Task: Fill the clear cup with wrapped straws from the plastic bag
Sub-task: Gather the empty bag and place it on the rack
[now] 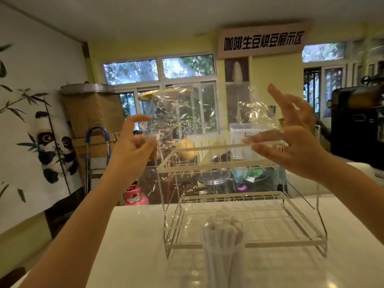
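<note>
Left hand point(133, 146): thumb and finger pinched on one edge of plastic bag point(199, 121). Bag: clear, seemingly empty, stretched between hands. Right hand point(295, 140): fingers spread, bag edge draped across, grip uncertain. Below hands: clear cup point(223, 260), wrapped straws point(223, 231) upright, long axis vertical, tips fanning. Risk: dropped bag toppling cup.

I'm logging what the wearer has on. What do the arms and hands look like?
Both forearms are bare, with no sleeves in view. The left hand and right hand wear no gloves; no rings, watch or bracelets show.
</note>
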